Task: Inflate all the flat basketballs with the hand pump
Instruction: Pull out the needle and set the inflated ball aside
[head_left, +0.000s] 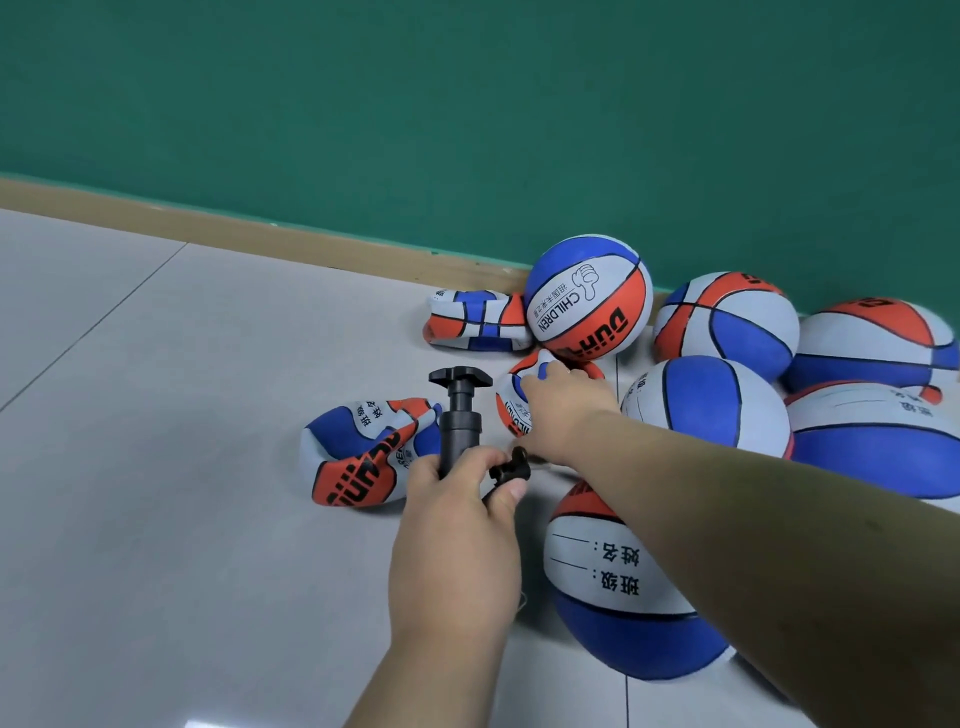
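Honestly, left hand (457, 501) grips the black plastic hand pump (460, 415), right hand (563, 410) pinches a crumpled red-white-blue flat basketball (509, 415). That limp skin could slip free, or the black nozzle (511, 466) might snag.

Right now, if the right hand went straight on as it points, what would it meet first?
The right hand touches the crumpled flat basketball; straight past it, probably the inflated CHILDREN ball, depth unclear.

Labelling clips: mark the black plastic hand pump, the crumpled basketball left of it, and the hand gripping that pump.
black hand pump (460, 431), head view, barrel
crumpled basketball (358, 480), head view, orange panel
left hand (457, 540), head view, back
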